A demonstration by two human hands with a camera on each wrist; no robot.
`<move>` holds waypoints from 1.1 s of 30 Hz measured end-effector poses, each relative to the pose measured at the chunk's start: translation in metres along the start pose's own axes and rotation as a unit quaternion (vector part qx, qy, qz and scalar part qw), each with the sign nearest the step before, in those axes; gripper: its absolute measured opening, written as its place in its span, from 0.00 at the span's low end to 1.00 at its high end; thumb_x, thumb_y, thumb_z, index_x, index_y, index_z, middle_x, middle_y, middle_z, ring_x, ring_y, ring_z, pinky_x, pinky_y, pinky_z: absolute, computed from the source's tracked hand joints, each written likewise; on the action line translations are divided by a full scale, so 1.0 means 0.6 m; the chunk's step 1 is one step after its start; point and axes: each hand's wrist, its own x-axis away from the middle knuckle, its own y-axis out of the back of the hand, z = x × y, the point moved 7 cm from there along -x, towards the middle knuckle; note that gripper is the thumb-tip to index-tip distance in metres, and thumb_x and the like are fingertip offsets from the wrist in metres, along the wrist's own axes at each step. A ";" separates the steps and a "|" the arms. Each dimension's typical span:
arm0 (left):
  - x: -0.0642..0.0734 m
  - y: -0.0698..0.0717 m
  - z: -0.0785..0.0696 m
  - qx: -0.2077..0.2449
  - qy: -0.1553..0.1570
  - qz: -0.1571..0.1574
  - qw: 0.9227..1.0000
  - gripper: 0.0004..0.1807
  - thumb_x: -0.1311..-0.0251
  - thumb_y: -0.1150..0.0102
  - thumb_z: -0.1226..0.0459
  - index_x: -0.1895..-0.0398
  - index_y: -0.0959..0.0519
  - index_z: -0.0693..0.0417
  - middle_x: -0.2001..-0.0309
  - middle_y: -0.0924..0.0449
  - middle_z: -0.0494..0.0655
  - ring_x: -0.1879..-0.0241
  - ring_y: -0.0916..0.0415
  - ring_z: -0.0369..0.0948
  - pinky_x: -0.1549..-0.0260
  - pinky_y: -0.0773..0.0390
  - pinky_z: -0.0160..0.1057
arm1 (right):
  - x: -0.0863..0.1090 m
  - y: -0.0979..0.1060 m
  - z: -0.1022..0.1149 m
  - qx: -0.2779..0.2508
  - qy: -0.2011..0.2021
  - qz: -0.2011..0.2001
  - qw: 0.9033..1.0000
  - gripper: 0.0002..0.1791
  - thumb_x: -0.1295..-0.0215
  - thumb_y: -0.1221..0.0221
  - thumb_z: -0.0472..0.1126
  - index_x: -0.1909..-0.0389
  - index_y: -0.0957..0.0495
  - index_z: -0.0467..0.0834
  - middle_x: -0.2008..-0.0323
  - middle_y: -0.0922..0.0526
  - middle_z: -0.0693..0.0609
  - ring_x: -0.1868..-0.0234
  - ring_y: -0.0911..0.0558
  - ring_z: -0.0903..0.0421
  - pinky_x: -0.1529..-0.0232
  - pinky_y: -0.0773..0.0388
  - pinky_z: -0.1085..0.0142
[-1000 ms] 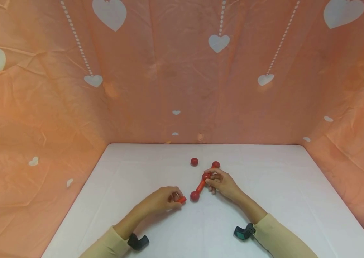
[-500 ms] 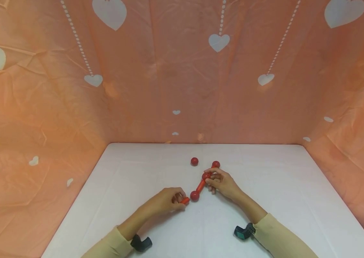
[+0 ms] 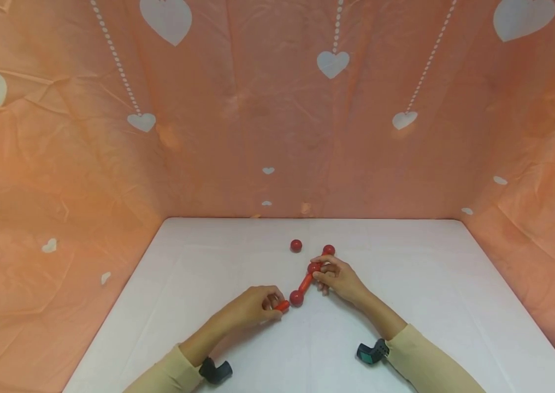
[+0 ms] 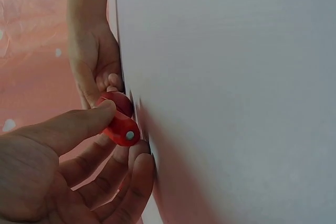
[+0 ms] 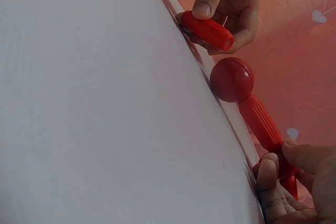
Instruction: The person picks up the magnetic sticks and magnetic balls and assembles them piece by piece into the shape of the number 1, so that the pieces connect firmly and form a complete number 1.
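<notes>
Between the thumb and fingers of my left hand (image 3: 252, 305) is a short red ribbed rod (image 5: 207, 31); a small pale disc shows on its end in the left wrist view. Just right of that rod lies the near red ball (image 3: 296, 298) of a straight chain, a small gap between them. From this ball a red connecting rod (image 5: 261, 124) runs to a middle ball (image 3: 313, 268), which my right hand (image 3: 343, 281) pinches with thumb and fingertips. Beyond it the chain continues to a far ball (image 3: 329, 250), the second connecting rod partly hidden by the fingers.
A loose red ball (image 3: 296, 245) sits on the white table (image 3: 199, 256), left of the chain's far end. Orange sheeting (image 3: 238, 136) with white hearts rises behind and on both sides. Dark wrist devices (image 3: 372, 352) are on both forearms.
My left hand has moved slightly right, bringing its rod closer to the near ball, and has stayed there over the last half second. The right hand and the chain keep their place.
</notes>
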 end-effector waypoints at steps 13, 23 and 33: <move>-0.003 -0.008 0.011 0.037 0.015 -0.007 0.999 0.14 0.41 0.19 0.61 0.57 0.16 0.49 0.70 0.19 0.37 0.69 0.25 0.37 0.68 0.24 0.34 | 0.000 -0.002 0.001 0.005 -0.009 -0.001 1.000 0.23 0.24 0.34 0.37 0.33 0.23 0.38 0.65 0.15 0.43 0.71 0.18 0.54 0.68 0.16 0.68; -0.007 -0.012 0.020 0.069 0.047 -0.018 0.996 0.15 0.42 0.18 0.60 0.59 0.16 0.52 0.73 0.19 0.41 0.70 0.26 0.38 0.70 0.27 0.35 | -0.001 0.001 0.000 -0.001 -0.005 -0.002 1.000 0.21 0.24 0.34 0.35 0.34 0.23 0.37 0.64 0.15 0.40 0.70 0.18 0.55 0.68 0.16 0.69; -0.009 -0.015 0.016 0.072 0.051 -0.025 0.996 0.15 0.43 0.18 0.61 0.60 0.16 0.53 0.75 0.20 0.42 0.73 0.27 0.38 0.74 0.28 0.33 | -0.001 0.000 0.000 -0.005 -0.009 -0.002 1.000 0.21 0.24 0.35 0.34 0.34 0.24 0.35 0.63 0.16 0.38 0.70 0.18 0.56 0.69 0.16 0.69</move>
